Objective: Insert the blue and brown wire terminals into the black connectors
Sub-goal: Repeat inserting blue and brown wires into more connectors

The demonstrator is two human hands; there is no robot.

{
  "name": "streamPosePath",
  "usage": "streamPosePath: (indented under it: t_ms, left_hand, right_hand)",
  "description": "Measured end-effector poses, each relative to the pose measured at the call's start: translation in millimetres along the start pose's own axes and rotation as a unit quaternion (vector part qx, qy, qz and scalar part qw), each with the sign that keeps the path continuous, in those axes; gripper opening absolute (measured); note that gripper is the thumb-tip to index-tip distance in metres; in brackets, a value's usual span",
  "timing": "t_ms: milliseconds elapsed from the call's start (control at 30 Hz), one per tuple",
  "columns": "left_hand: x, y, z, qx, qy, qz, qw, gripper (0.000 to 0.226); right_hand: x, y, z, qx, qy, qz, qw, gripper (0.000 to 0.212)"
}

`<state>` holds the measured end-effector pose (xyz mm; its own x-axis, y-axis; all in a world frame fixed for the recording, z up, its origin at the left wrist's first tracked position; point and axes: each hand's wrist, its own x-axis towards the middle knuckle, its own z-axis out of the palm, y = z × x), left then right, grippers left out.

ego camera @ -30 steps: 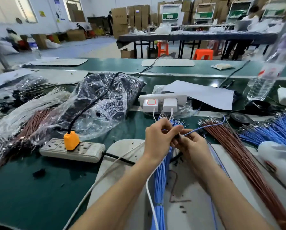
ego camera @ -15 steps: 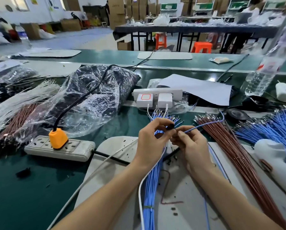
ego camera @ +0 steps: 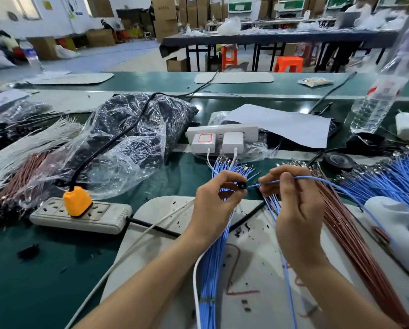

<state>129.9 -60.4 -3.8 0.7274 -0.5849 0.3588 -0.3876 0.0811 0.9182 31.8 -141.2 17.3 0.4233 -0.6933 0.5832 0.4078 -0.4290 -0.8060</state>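
Fingertips of the left hand (ego camera: 213, 205) pinch a small, rounded black connector (ego camera: 242, 185). It is glossy and mostly hidden by the thumb, so its openings cannot be made out. The right hand (ego camera: 293, 210) pinches a single thin blue wire (ego camera: 317, 178) between thumb and forefinger, with the other fingers curled. The wire's tip points at the connector and lies just beside it, but whether the terminal has entered is too small to tell. From the grip the wire arcs rightward and down over the brown wire bundle (ego camera: 355, 245), a long sheaf of coppery strands with metal terminals at its far end and its near end cut off by the frame. Beneath both hands lies a blue wire bundle (ego camera: 210, 269) of smooth plastic-coated strands, bound by a band low down and fanned into small metal tips at the top. Both bundles rest on a pale, round-cornered mat (ego camera: 175, 203) flecked with black scraps and red pen marks, on the dark green bench (ego camera: 44, 269). To the left a grey power strip (ego camera: 103, 214) carries an orange plug (ego camera: 77, 201), and behind it a crinkled clear plastic bag (ego camera: 137, 129) holds dark contents that cannot be identified. More blue wires (ego camera: 393, 181) spread at the far right, above a smooth white rounded object (ego camera: 393, 224) that is cut off at the edge.
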Motion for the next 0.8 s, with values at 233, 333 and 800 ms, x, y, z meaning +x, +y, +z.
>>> streamPosePath:
  t_ms: [233, 333, 800]
  left_hand:
    - [0.3, -0.9, -1.0, 0.019, -0.006, -0.022, 1.0, 0.023]
    - [0.8, 0.5, -0.7, 0.021, -0.007, -0.03, 0.999, 0.022]
    - [0.5, 0.0, -0.5, 0.031, -0.021, -0.007, 0.999, 0.02]
  right_hand:
    - [-1.1, -4.6, -0.7, -0.003, 0.004, -0.024, 1.0, 0.021]
    - [-0.6, -5.5, -1.9, -0.001, 0.004, -0.032, 0.999, 0.021]
    - [-1.5, 2.4, -2.4, -0.052, -0.025, -0.055, 0.997, 0.019]
